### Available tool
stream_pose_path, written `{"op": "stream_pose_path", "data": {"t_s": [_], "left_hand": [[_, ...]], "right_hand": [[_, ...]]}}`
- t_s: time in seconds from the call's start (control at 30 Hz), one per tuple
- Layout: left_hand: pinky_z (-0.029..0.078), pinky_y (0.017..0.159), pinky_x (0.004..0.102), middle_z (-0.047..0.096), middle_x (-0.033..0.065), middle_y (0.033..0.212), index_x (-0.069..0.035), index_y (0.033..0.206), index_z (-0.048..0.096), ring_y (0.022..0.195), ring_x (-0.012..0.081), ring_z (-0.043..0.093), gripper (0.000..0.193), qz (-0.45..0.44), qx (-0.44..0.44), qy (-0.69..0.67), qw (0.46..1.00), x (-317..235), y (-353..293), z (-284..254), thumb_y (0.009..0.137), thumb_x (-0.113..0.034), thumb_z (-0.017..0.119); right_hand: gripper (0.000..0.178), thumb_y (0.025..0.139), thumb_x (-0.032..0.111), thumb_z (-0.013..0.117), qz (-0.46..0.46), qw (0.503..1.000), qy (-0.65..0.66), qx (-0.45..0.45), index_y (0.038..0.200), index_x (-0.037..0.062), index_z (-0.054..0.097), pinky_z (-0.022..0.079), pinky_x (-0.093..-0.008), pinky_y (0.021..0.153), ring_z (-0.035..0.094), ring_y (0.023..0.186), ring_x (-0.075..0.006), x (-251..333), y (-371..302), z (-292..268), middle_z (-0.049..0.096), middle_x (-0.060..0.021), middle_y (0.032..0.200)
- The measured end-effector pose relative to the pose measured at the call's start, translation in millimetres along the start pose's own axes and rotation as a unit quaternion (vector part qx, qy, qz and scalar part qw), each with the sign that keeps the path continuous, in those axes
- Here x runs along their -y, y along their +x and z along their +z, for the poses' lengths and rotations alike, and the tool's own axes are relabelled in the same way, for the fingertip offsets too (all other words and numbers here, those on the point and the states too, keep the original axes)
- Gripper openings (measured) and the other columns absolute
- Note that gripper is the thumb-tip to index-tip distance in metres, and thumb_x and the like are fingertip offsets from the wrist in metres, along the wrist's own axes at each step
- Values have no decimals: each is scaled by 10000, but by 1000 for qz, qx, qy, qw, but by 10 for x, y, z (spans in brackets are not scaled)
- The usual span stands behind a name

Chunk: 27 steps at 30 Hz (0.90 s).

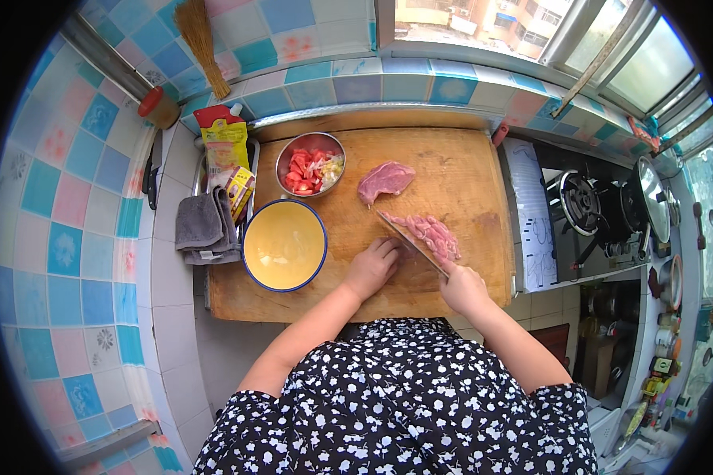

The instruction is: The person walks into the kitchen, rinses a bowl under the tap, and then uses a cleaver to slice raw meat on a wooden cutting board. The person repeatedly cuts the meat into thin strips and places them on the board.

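Both hands work: right [461, 286] grips knife [410, 240], handle hidden; left [372, 265] curled beside sliced meat [432, 234].

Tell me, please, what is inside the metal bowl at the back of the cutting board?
The metal bowl holds chopped red tomato pieces with pale chopped bits along its right side. Whatever lies beneath that top layer is covered.

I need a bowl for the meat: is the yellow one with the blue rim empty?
Empty: the yellow bowl shows only bare yellow inside, upright on the cutting board.
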<state>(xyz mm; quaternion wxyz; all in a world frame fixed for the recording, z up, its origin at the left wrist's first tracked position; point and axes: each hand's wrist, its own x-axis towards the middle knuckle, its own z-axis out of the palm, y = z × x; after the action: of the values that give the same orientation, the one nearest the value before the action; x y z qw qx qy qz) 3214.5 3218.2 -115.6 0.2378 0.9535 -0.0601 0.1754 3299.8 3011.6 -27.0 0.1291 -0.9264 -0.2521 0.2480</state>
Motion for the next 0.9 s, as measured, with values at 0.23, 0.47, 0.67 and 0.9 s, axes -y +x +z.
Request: {"op": "stream_pose_path", "data": {"t_s": [0.23, 0.47, 0.67, 0.9], "left_hand": [[557, 874, 367, 654, 68, 1156, -66, 1067, 677, 1091, 271, 619, 270, 5, -48, -18, 999, -51, 6, -18, 797, -69, 686], [537, 917, 359, 632, 69, 1164, -77, 1119, 667, 1128, 261, 600, 319, 23, -61, -20, 998, -8, -29, -6, 800, -68, 657], [538, 882, 384, 646, 95, 1109, -39, 999, 663, 1048, 283, 615, 232, 30, -76, 26, 996, 5, -54, -14, 772, -64, 702], [547, 847, 385, 657, 84, 1079, -63, 976, 669, 1025, 286, 618, 206, -13, -37, 13, 999, -8, -95, -7, 776, -102, 699]], "right_hand": [[243, 909, 237, 578, -5, 999, 26, -29, 1040, 55, 671, 531, -507, 867, 681, 945, -404, 208, 294, 67, 708, -225, 966], [247, 903, 273, 608, 41, 996, 78, -14, 1052, 98, 697, 522, -507, 865, 674, 946, -402, -177, -19, -114, 707, -224, 931], [236, 905, 266, 605, -24, 999, 32, -8, 962, 56, 696, 529, -508, 835, 681, 900, -399, 65, -88, -207, 706, -217, 889], [217, 904, 242, 587, -50, 998, -31, -3, 926, 42, 670, 544, -502, 809, 692, 871, -391, 97, -27, -92, 704, -219, 868]]}}
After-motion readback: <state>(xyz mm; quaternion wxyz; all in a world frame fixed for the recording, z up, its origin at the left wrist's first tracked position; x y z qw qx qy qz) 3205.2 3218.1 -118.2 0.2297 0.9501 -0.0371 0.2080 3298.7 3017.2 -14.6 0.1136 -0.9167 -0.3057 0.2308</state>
